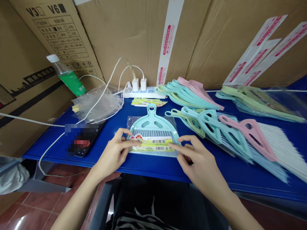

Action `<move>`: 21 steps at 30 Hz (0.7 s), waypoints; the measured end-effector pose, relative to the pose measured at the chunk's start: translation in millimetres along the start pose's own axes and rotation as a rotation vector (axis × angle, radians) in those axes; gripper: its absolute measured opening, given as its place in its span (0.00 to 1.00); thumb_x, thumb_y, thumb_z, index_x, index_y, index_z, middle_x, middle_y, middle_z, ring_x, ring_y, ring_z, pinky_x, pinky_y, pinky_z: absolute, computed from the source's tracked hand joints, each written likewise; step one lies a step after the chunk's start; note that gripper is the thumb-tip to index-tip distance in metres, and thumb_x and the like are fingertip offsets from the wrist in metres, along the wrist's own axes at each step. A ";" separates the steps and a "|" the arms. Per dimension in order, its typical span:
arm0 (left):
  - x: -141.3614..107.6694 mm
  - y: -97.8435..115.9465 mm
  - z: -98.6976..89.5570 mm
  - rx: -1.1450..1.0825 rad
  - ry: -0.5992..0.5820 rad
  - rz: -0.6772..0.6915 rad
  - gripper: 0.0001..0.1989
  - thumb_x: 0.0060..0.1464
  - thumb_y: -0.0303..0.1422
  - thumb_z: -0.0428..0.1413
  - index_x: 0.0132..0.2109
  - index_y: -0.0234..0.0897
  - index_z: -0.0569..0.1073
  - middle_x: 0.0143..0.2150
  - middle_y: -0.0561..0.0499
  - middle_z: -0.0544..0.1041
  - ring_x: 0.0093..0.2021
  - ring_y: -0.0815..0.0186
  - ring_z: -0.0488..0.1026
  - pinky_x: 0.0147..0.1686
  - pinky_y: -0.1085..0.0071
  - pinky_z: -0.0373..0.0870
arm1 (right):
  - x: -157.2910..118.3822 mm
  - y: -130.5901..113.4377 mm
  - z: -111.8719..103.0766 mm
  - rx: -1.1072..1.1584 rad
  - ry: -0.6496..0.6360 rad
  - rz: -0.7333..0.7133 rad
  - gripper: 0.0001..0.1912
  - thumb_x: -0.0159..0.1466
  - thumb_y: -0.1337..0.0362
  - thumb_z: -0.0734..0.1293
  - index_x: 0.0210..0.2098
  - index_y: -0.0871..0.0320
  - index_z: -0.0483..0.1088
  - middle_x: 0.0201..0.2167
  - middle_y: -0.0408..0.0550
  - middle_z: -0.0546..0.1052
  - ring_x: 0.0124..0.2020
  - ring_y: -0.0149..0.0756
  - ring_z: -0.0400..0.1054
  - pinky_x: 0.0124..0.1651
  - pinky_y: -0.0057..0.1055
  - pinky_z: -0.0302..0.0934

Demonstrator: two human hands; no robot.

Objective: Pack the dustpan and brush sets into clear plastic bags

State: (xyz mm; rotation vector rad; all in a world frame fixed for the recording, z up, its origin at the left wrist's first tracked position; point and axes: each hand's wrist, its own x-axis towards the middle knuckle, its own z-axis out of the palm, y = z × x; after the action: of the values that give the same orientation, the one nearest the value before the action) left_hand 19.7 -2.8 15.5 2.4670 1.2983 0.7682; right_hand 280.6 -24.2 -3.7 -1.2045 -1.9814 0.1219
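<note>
"Dustpan set (151,125) in pale blue, laid flat on the blue surface (163,163), handle pointed away, bristles seen within the pan, all covered by a clear bag (130,121)!"

"And the hands?"

"Set flanked by both! The label (157,141) across its front is touched at the left end by the left hand (115,148), half open, fingers bent. The right end is touched by the right hand (198,155), also half open, one finger stretched out."

"Is anything gripped?"

"Cannot be told; whether the packet's edges are pinched is not clearly shown."

"What is spotted around the set?"

"To its right, brushes (249,134) in pink, green and blue are fanned out. Behind it, loose labels (146,102) are scattered, a white power strip (151,92) placed farther back. Behind it to the right, dustpans (192,92) are stacked. Left of it, crumpled plastic bags (98,103) are heaped."
</note>
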 end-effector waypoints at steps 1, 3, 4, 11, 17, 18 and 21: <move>-0.9 0.4 0.1 -0.013 0.005 0.002 0.21 0.61 0.21 0.44 0.47 0.45 0.79 0.50 0.47 0.66 0.38 0.70 0.73 0.39 0.71 0.74 | -0.7 -0.5 -0.2 -0.006 -0.002 -0.001 0.19 0.64 0.74 0.57 0.39 0.56 0.79 0.38 0.51 0.71 0.18 0.24 0.60 0.20 0.26 0.58; -1.8 1.2 0.2 -0.027 0.013 -0.001 0.21 0.62 0.21 0.44 0.47 0.44 0.79 0.53 0.46 0.66 0.42 0.68 0.73 0.42 0.70 0.76 | -1.6 0.3 0.9 -0.025 0.000 0.002 0.19 0.65 0.74 0.56 0.40 0.57 0.79 0.37 0.50 0.71 0.16 0.23 0.59 0.18 0.26 0.56; -1.9 1.5 0.3 -0.027 0.013 -0.003 0.21 0.62 0.21 0.44 0.47 0.44 0.79 0.54 0.46 0.66 0.43 0.67 0.74 0.43 0.69 0.76 | -1.8 1.3 2.0 -0.040 -0.001 0.001 0.19 0.65 0.74 0.56 0.40 0.57 0.79 0.37 0.50 0.71 0.15 0.22 0.57 0.18 0.26 0.55; -4.9 2.1 3.2 0.040 0.019 -0.011 0.21 0.63 0.22 0.44 0.48 0.43 0.78 0.57 0.44 0.67 0.38 0.68 0.76 0.37 0.68 0.77 | 0.0 -0.3 2.2 -0.472 0.015 -0.167 0.19 0.67 0.75 0.57 0.40 0.58 0.79 0.34 0.50 0.74 0.22 0.29 0.63 0.21 0.26 0.53; -5.3 5.4 3.0 0.083 0.009 -0.027 0.20 0.62 0.23 0.44 0.48 0.43 0.78 0.58 0.44 0.68 0.38 0.68 0.75 0.37 0.68 0.78 | 8.2 -15.2 -2.4 -0.730 -0.025 -0.401 0.17 0.63 0.79 0.61 0.41 0.61 0.79 0.41 0.53 0.80 0.43 0.43 0.65 0.42 0.36 0.58; -4.9 6.2 2.5 0.084 0.005 -0.032 0.20 0.62 0.23 0.44 0.48 0.43 0.79 0.57 0.44 0.68 0.38 0.68 0.75 0.37 0.68 0.78 | 9.7 -16.3 -1.6 -0.709 -0.038 -0.439 0.17 0.63 0.79 0.61 0.43 0.62 0.78 0.40 0.53 0.80 0.44 0.43 0.65 0.43 0.36 0.57; -3.6 7.5 1.2 0.086 0.009 -0.028 0.21 0.62 0.22 0.44 0.48 0.42 0.79 0.57 0.44 0.68 0.39 0.68 0.76 0.39 0.68 0.78 | 13.6 -17.6 3.2 -0.616 -0.085 -0.545 0.18 0.64 0.80 0.59 0.46 0.65 0.77 0.35 0.51 0.80 0.41 0.41 0.68 0.44 0.36 0.58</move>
State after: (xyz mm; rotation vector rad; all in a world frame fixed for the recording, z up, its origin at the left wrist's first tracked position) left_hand 23.9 -10.1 16.6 2.5082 1.3941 0.7327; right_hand 262.9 -22.2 9.9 -0.9653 -2.4382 -0.7707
